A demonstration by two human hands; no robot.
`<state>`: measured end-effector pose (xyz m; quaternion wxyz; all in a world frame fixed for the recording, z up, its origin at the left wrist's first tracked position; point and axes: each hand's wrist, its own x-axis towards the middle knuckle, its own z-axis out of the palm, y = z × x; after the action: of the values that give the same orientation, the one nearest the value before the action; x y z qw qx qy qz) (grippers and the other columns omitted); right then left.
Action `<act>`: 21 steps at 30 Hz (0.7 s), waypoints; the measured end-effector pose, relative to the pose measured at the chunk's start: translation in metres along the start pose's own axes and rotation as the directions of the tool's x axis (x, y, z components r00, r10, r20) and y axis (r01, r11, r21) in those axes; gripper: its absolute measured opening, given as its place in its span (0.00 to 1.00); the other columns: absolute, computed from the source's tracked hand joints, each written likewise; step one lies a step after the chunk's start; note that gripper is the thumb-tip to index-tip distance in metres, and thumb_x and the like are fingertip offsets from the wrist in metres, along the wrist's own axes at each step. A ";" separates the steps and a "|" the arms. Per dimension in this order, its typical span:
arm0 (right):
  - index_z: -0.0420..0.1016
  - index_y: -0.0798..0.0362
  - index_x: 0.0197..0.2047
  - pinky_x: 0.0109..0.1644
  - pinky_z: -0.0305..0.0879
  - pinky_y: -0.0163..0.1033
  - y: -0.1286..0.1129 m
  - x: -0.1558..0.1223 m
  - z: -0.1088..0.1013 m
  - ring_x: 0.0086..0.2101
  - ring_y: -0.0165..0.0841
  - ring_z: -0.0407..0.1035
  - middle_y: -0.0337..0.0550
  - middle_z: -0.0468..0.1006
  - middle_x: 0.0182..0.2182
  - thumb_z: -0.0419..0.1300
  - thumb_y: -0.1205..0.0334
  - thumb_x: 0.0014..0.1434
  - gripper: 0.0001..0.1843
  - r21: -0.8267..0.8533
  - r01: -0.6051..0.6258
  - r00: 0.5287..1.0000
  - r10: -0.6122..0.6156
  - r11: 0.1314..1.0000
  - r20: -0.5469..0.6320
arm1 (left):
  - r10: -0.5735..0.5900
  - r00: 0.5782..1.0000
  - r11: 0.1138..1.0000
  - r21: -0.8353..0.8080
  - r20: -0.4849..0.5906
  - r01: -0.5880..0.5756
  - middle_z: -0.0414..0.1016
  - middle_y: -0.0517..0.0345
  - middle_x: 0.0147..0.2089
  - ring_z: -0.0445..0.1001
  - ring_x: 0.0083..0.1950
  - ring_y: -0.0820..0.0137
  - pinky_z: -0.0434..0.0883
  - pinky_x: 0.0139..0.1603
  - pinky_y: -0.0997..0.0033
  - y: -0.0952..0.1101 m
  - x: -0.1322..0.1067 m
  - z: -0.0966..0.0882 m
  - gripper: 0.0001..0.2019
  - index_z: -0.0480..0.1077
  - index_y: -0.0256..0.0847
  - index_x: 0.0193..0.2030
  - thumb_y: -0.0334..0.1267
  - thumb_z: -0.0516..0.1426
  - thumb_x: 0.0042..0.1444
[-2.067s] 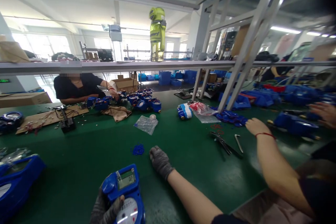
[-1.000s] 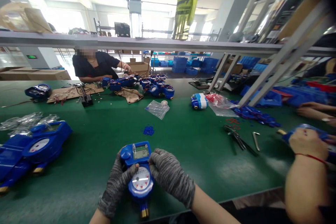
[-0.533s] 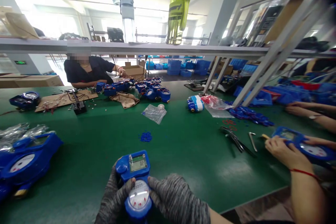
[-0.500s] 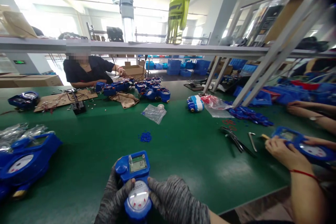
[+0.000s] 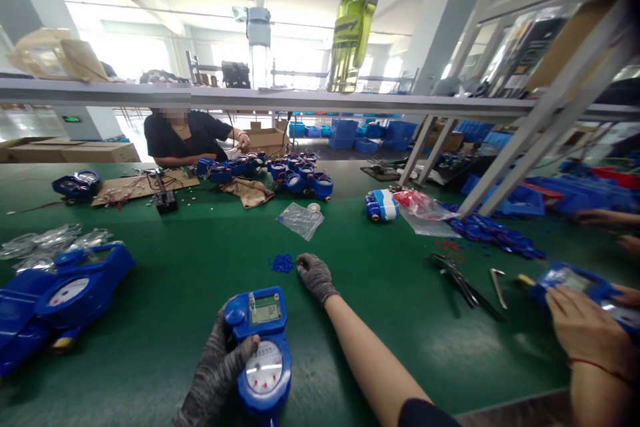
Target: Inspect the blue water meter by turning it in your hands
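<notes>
My left hand (image 5: 220, 360), in a grey fingerless glove, grips a blue water meter (image 5: 265, 397) from its left side. The meter has a small digital display and a round white dial facing up; my thumb lies at the dial's edge. My right hand (image 5: 316, 277), gloved alike, is stretched forward over the table at the right edge of a small pile of tiny blue parts (image 5: 283, 263). Its fingers are curled in, and whatever is between the fingertips cannot be made out.
More blue meters (image 5: 75, 293) lie at the left beside clear plastic pieces (image 5: 55, 240). Ahead is a clear bag (image 5: 301, 220). Pliers (image 5: 463, 283) and a hex key (image 5: 499, 288) lie at the right, near a co-worker's hands (image 5: 585, 327) on another meter. Another person (image 5: 185, 137) sits opposite.
My right hand has left the meter and reached forward to the pile of blue parts. My left hand still holds the meter. The view has shifted slightly left.
</notes>
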<state>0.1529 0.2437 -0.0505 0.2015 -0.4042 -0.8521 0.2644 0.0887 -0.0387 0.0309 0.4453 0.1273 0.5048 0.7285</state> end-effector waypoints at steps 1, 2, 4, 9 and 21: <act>0.77 0.52 0.46 0.49 0.63 0.37 -0.001 0.005 0.003 0.42 0.33 0.70 0.46 0.77 0.43 0.57 0.64 0.57 0.14 -0.023 -0.003 1.000 0.003 1.000 0.003 | 0.003 1.000 1.000 -0.010 -0.004 -0.003 0.72 0.44 0.57 0.72 0.55 0.48 0.71 0.55 0.49 0.000 0.000 0.001 0.41 0.55 0.46 0.63 0.41 0.69 0.45; 0.77 0.51 0.45 0.48 0.63 0.36 -0.002 0.009 0.005 0.41 0.33 0.70 0.45 0.77 0.43 0.58 0.63 0.57 0.13 -0.045 -0.004 1.000 0.005 0.999 0.008 | 0.006 1.000 1.000 -0.017 -0.011 -0.006 0.72 0.44 0.57 0.72 0.55 0.48 0.70 0.56 0.48 0.001 0.000 0.001 0.41 0.55 0.46 0.63 0.41 0.69 0.44; 0.78 0.50 0.41 0.46 0.62 0.35 -0.004 0.014 0.005 0.40 0.33 0.69 0.44 0.77 0.41 0.58 0.61 0.58 0.10 -0.088 -0.009 1.000 0.011 0.996 0.020 | 0.011 0.999 1.000 -0.018 -0.031 -0.011 0.72 0.44 0.57 0.71 0.57 0.48 0.69 0.57 0.48 0.001 0.000 0.003 0.41 0.56 0.46 0.63 0.41 0.70 0.43; 0.77 0.51 0.40 0.43 0.59 0.34 -0.007 0.014 0.004 0.39 0.32 0.68 0.45 0.76 0.41 0.55 0.59 0.60 0.11 -0.172 -0.014 0.999 0.019 0.985 0.029 | -0.003 0.998 1.000 0.005 -0.059 0.004 0.71 0.43 0.58 0.68 0.59 0.46 0.68 0.58 0.47 0.004 0.000 0.006 0.46 0.56 0.46 0.63 0.39 0.72 0.38; 0.74 0.54 0.43 0.45 0.61 0.34 -0.010 0.002 -0.007 0.41 0.33 0.70 0.47 0.76 0.41 0.51 0.59 0.63 0.13 -0.273 0.016 0.997 0.005 0.962 0.073 | 0.019 1.000 0.999 -0.044 -0.003 -0.019 0.70 0.43 0.59 0.70 0.57 0.49 0.69 0.57 0.48 0.000 -0.003 0.002 0.42 0.52 0.48 0.65 0.40 0.69 0.46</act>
<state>0.1495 0.2414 -0.0388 0.1133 -0.4158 -0.8884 0.1583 0.0913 -0.0395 0.0328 0.4405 0.1213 0.4882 0.7436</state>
